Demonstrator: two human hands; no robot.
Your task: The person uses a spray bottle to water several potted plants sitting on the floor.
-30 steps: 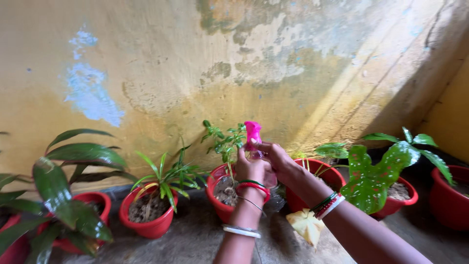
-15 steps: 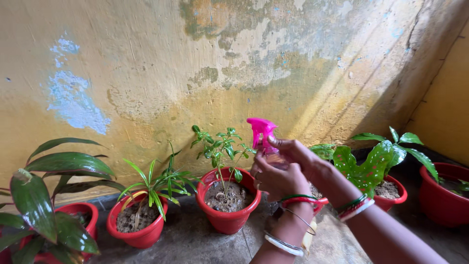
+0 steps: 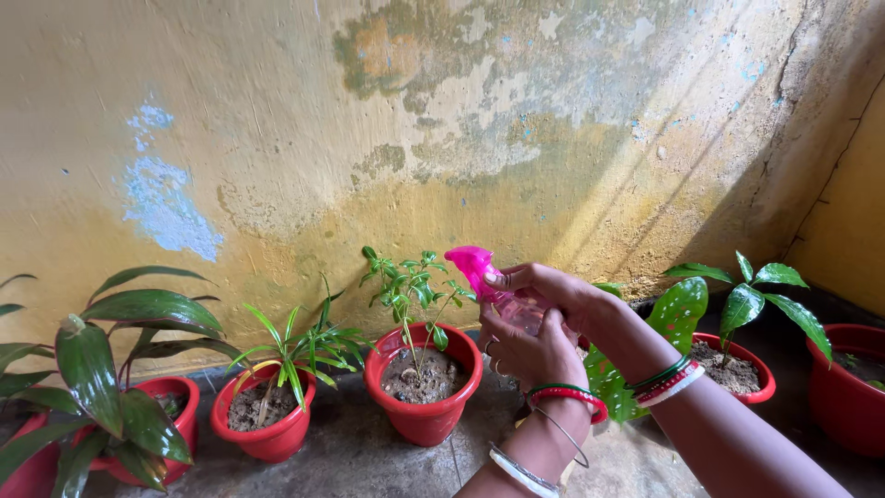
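Note:
A pink-topped spray bottle [image 3: 479,267] with a clear body is held in both hands, its nozzle pointing left at a small leafy plant [image 3: 408,286] in a red pot [image 3: 424,410]. My right hand [image 3: 544,288] wraps the sprayer head, fingers over the trigger. My left hand [image 3: 530,355] cups the bottle from below. Both wrists carry bangles.
Red pots stand in a row along the stained yellow wall: a striped grass-like plant [image 3: 290,355], a broad dark-leaved plant [image 3: 111,369] at far left, a spotted-leaf plant [image 3: 673,318], a sapling [image 3: 756,295] and another pot [image 3: 843,387] at right. The floor is dark concrete.
The view and both hands have shifted right relative to the pots; the bottle now sits right of the small leafy plant, held a little lower.

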